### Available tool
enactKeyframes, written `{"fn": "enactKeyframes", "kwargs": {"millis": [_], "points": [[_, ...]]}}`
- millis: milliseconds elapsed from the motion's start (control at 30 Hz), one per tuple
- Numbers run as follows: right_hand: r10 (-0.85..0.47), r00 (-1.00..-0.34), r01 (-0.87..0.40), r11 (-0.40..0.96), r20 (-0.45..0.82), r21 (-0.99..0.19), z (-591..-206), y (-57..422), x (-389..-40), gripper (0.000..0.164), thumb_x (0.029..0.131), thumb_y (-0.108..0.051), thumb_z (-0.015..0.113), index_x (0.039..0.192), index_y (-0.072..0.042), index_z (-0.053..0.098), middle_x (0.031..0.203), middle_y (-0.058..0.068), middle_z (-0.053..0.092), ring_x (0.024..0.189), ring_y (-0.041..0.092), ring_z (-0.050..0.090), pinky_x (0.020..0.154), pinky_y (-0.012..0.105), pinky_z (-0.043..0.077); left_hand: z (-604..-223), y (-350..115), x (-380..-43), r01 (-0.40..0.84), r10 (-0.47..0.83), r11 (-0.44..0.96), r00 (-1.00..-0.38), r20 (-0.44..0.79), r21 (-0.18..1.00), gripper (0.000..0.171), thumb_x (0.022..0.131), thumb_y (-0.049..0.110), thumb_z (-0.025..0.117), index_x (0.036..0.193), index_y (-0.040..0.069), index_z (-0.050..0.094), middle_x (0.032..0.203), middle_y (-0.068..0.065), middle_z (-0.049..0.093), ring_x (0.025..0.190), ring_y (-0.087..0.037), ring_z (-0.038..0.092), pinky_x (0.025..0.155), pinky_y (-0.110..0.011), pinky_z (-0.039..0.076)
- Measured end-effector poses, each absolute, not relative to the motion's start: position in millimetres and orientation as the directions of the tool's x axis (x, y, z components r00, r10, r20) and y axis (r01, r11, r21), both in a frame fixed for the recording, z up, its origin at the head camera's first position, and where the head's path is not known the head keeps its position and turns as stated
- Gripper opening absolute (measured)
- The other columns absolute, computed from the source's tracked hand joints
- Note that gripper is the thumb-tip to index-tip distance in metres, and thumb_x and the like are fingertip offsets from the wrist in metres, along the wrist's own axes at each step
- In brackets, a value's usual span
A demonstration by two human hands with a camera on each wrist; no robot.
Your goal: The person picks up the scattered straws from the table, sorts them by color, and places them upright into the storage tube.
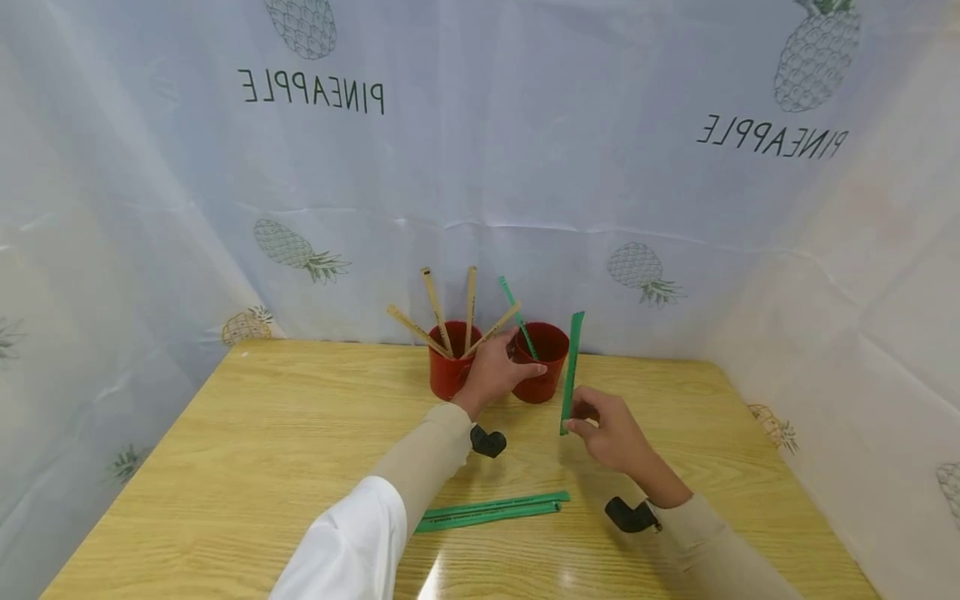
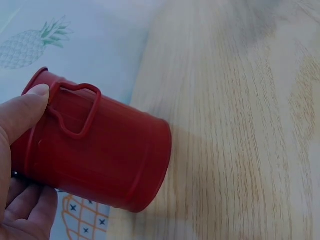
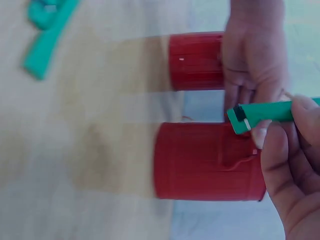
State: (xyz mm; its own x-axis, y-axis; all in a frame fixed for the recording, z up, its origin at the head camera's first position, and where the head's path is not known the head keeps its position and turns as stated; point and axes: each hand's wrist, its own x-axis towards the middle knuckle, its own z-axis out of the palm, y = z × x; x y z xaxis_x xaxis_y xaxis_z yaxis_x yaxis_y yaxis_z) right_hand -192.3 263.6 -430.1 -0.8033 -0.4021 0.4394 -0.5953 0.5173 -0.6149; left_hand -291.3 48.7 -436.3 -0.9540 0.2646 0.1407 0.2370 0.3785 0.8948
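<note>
My left hand (image 1: 493, 375) holds the right-hand red cup (image 1: 542, 392) by its rim, the thumb at the front near the wire handle (image 2: 95, 112) and the fingers on the far side. One green strip (image 1: 517, 312) leans inside that cup. My right hand (image 1: 606, 425) pinches another long, flat green strip (image 1: 572, 367) near its lower end, between thumb and fingers. It stands nearly upright just right of the cup; in the right wrist view its end (image 3: 260, 114) overlaps the cup and the left hand.
A second red cup (image 1: 444, 379) stands to the left with several tan printed sticks (image 1: 437, 308) leaning out. More green strips (image 1: 495, 510) lie on the wooden table (image 1: 300, 458) near the front, partly behind the left sleeve. A pineapple-print curtain (image 1: 480, 167) hangs behind the table.
</note>
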Motion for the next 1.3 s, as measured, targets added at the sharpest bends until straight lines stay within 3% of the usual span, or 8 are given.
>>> {"fn": "enactKeyframes", "kwargs": {"millis": [167,300,533,667,967,1300], "points": [[-0.266,-0.836,-0.542,0.535,0.479,-0.649,-412,256,-208,0.015,0.091,0.009,0.071,0.103,0.000,0.069,0.086,0.008,0.071,0.080,0.011,0.067,0.078,0.022,0.059,-435,48,-291,0.237,0.264,0.378,-0.954,0.141,0.895,0.092,0.089,0.037,0.083,0.162,0.008,0.036,0.158,-0.010,0.052,0.142,-0.028,0.055,0.115,-0.046,0.051],[-0.166,-0.842,-0.509,0.562,0.514,-0.652,-395,250,-223,0.014,0.090,0.008,0.072,0.102,0.001,0.068,0.086,0.014,0.070,0.079,0.013,0.066,0.075,0.018,0.056,-435,46,-291,0.239,0.266,0.382,-0.953,0.142,0.892,0.091,0.090,0.037,0.083,0.162,0.008,0.036,0.159,-0.011,0.052,0.143,-0.028,0.055,0.115,-0.046,0.051],[-0.059,-0.867,-0.408,0.654,0.495,-0.637,-375,239,-256,0.008,0.091,-0.001,0.070,0.099,-0.001,0.069,0.087,0.017,0.071,0.080,0.028,0.067,0.077,0.036,0.057,-435,46,-293,0.252,0.269,0.374,-0.951,0.156,0.892,0.091,0.089,0.035,0.084,0.161,0.006,0.037,0.157,-0.011,0.054,0.142,-0.028,0.055,0.115,-0.045,0.051],[-0.053,-0.894,-0.355,0.687,0.445,-0.633,-376,234,-272,0.007,0.094,-0.004,0.067,0.100,-0.001,0.068,0.088,0.018,0.071,0.082,0.031,0.067,0.076,0.039,0.054,-436,46,-293,0.265,0.274,0.369,-0.947,0.168,0.891,0.089,0.090,0.033,0.084,0.161,0.004,0.038,0.154,-0.012,0.057,0.139,-0.029,0.058,0.113,-0.045,0.052],[-0.089,-0.934,-0.284,0.774,0.347,-0.566,-381,233,-299,0.009,0.095,-0.007,0.061,0.095,0.000,0.065,0.083,0.017,0.067,0.071,0.027,0.058,0.061,0.031,0.046,-433,50,-294,0.291,0.286,0.374,-0.939,0.189,0.881,0.086,0.090,0.031,0.083,0.160,0.005,0.040,0.150,-0.011,0.061,0.137,-0.026,0.059,0.113,-0.043,0.052],[-0.061,-0.956,-0.211,0.822,0.287,-0.529,-381,230,-309,0.014,0.093,-0.010,0.058,0.091,0.002,0.066,0.082,0.017,0.069,0.069,0.026,0.057,0.057,0.030,0.046,-431,49,-294,0.288,0.279,0.385,-0.942,0.187,0.877,0.088,0.089,0.030,0.084,0.160,0.004,0.040,0.151,-0.012,0.061,0.138,-0.029,0.060,0.114,-0.044,0.051]]}}
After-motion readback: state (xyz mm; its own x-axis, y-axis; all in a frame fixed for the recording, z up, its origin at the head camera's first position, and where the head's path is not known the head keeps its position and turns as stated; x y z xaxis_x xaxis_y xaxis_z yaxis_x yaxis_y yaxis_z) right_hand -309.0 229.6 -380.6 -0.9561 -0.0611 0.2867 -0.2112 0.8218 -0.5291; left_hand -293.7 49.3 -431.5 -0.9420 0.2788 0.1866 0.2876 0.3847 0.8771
